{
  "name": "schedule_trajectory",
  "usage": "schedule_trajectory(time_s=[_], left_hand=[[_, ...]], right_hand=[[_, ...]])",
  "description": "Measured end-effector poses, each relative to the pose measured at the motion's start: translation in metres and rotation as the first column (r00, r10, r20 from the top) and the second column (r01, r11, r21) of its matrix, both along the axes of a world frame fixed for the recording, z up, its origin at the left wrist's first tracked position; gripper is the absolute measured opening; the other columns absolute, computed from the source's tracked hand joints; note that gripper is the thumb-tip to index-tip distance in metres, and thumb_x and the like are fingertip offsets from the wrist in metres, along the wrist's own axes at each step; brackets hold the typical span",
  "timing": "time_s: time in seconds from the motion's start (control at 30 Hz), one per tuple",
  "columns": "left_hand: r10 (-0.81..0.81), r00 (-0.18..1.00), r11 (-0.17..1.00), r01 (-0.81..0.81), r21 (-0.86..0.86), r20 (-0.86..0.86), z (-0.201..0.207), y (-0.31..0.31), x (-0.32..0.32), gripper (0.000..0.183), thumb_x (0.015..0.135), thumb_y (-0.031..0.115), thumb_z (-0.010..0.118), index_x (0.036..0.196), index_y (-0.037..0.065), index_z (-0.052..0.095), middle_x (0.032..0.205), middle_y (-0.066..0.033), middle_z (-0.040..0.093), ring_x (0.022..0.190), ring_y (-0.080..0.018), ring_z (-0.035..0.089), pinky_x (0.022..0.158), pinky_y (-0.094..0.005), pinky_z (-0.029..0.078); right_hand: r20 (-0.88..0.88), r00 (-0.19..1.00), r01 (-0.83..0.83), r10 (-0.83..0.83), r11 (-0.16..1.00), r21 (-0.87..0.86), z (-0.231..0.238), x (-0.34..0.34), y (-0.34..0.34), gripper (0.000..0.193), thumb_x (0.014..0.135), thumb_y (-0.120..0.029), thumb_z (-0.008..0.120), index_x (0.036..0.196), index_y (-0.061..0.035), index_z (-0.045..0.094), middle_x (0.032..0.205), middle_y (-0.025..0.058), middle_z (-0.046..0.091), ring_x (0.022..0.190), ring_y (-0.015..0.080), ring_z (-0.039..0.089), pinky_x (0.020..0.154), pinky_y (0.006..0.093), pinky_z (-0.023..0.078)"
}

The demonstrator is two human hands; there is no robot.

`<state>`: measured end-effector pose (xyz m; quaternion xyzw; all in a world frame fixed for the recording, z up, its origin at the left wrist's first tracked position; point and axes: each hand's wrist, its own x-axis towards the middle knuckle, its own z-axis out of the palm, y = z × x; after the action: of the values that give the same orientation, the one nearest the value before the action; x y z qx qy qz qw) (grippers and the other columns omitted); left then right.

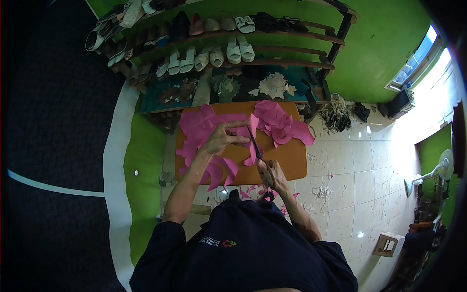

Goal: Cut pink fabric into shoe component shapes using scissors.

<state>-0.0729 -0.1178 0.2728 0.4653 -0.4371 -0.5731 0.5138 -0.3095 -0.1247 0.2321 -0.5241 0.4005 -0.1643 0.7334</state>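
Observation:
Over a small brown table (284, 168), my left hand (221, 138) pinches a narrow pink sheet piece (253, 148) between thumb and fingers near its upper end. My right hand (269, 173) grips a pair of dark scissors (256, 147), its fingers wrapped round the handles. The blades point up and away, lying along the pink piece close to my left fingertips. A heap of pink sheet pieces (197, 127) covers the table's left side, and more pink cutouts (277, 119) lie at the far right. Curved pink strips (219, 173) rest near the front left edge.
Beyond the table stands a wooden rack (292, 34) holding several pairs of shoes (214, 57). Its low shelf carries pale cutouts (275, 85) and grey-green cutouts (224, 87). Scraps (322, 191) litter the tiled floor, with a scrap pile (336, 114) near the wall. A fan (442, 165) stands far right.

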Motion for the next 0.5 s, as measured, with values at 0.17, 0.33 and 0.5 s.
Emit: schedule_trajectory(time_s=[0.17,0.33,0.5], left_hand=[[0.101,0.994,0.995,-0.1,-0.029,0.048,-0.027,-0.004,0.015,0.048,0.079,-0.001,0.078,0.125,0.008,0.069,0.081,0.0051,0.061,0.067,-0.0038,0.055,0.066,-0.0213,0.05],[-0.155,0.981,0.988,0.151,0.044,0.116,-0.011,-0.009,0.029,0.052,0.078,-0.004,0.075,0.129,0.007,0.066,0.094,0.0005,0.069,0.067,-0.0022,0.055,0.067,-0.0207,0.049],[-0.175,0.979,0.985,0.173,0.025,0.104,0.003,-0.007,0.023,0.054,0.08,-0.004,0.073,0.131,0.008,0.065,0.102,-0.0012,0.069,0.069,-0.0023,0.058,0.071,-0.0218,0.053]], right_hand=[[0.003,1.0,0.004,-0.004,1.0,-0.011,0.002,-0.001,0.002,0.058,0.089,-0.06,0.066,0.07,-0.0098,0.045,0.055,-0.0044,0.039,0.042,0.0061,0.037,0.039,0.0247,0.031],[-0.015,0.999,-0.044,0.043,0.998,-0.037,-0.004,-0.005,0.004,0.055,0.091,-0.056,0.064,0.07,-0.0093,0.045,0.055,-0.0043,0.039,0.042,0.0065,0.038,0.039,0.0251,0.033],[-0.007,0.996,-0.092,0.092,0.995,-0.041,-0.008,-0.006,0.006,0.056,0.093,-0.058,0.061,0.072,-0.0086,0.045,0.056,-0.0039,0.039,0.044,0.0067,0.039,0.041,0.026,0.036]])
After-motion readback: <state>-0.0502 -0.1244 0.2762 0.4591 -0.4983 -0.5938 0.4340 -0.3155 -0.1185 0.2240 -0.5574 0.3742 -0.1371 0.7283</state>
